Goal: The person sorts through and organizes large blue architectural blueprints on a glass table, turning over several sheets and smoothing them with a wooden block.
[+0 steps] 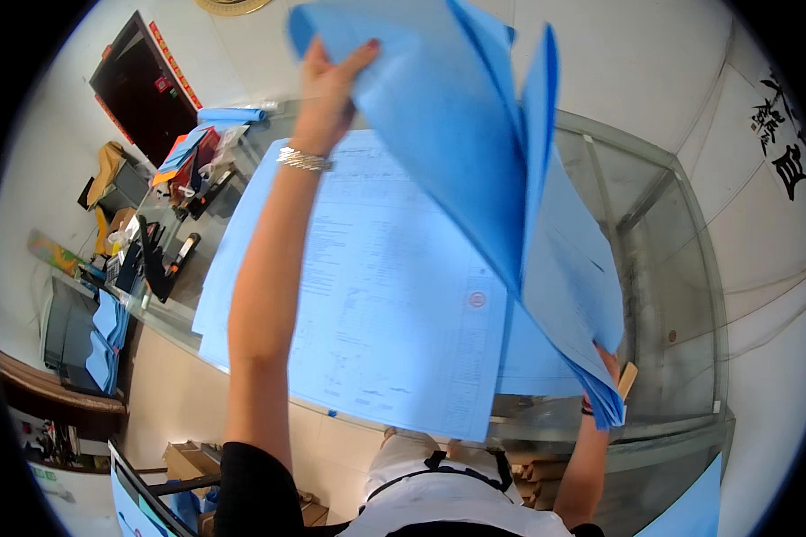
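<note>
Left hand (327, 85), raised high, pinches the top edge of large blue paper sheets (457, 134) lifted above more printed blue sheets (376, 295) on a glass table (672, 295), while the right hand (607, 376), mostly hidden, grips their lower corner.

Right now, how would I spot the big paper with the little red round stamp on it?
Start at the long glass-topped table that fills the middle of the view. Several large pale blue printed sheets lie spread across it, under the raised left hand. The one you want is the topmost flat sheet: it alone shows a small red round stamp near its right edge.
</note>
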The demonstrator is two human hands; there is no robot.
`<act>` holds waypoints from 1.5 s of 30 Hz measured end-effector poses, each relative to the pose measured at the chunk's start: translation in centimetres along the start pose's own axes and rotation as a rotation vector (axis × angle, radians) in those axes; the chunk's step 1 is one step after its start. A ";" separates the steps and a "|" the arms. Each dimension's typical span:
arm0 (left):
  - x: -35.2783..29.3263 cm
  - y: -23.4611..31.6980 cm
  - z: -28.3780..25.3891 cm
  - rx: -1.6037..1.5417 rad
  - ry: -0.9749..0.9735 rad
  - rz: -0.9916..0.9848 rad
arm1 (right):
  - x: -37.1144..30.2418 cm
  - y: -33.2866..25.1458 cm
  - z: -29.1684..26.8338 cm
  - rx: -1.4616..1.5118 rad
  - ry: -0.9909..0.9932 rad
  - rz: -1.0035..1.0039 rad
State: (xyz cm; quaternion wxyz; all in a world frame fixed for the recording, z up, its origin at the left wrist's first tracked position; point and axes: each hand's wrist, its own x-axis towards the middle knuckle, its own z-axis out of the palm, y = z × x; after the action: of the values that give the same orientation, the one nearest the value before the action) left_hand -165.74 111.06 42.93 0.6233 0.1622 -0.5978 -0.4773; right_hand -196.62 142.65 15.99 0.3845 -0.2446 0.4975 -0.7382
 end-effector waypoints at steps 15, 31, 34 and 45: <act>-44.8 -11.6 -29.1 0.208 0.928 -0.620 | -8.4 16.5 3.7 -0.457 -0.097 0.487; -50.1 -6.7 -29.3 0.060 1.082 -0.926 | -8.0 16.1 5.1 -0.516 0.173 0.587; -49.8 -6.3 -28.8 -0.012 1.096 -0.894 | -8.1 16.2 4.5 -0.551 0.215 0.543; -51.7 -6.3 -30.0 0.159 1.043 -1.025 | -9.2 15.7 4.3 -0.679 0.086 0.362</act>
State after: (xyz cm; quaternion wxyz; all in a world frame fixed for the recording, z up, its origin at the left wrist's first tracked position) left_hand -132.49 137.67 0.52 0.5115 0.6722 -0.1055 -0.5248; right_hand -183.01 144.46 3.37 0.3846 -0.2351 0.7642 -0.4613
